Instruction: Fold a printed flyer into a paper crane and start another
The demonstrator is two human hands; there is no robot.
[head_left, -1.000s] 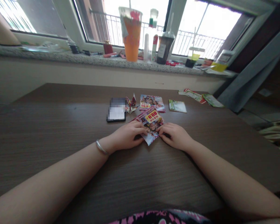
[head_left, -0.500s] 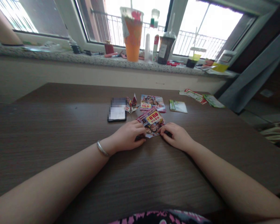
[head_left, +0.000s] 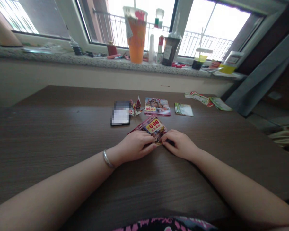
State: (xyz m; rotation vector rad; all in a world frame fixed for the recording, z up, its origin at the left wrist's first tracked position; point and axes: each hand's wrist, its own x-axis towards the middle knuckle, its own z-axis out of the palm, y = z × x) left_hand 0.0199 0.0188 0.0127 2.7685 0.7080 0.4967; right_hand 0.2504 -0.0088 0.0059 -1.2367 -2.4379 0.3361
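Note:
A printed paper sheet (head_left: 155, 125), purple-red with a yellow price patch, lies turned at an angle on the dark table. My left hand (head_left: 139, 142) covers its left and lower part, with the fingers closed on its near edge. At the lower right corner my right hand (head_left: 179, 142) pinches the paper between thumb and fingers. The fingertips of both hands almost meet. Just beyond lies a stack of similar printed sheets (head_left: 158, 106). A folded paper figure (head_left: 136, 106) with pointed tips stands to the left of that stack.
A dark-framed device (head_left: 121, 113), its screen blurred out, lies beside the folded figure. To the right are a small pad of green-white papers (head_left: 184, 109) and loose leaflets (head_left: 204, 100). A tall orange cup (head_left: 136, 38), bottles and other drinks line the stone windowsill (head_left: 91, 64).
The paper has turned and slid slightly left and nearer to me, its left corner now sticking out past my left hand. Both hands have drawn closer together at its near edge.

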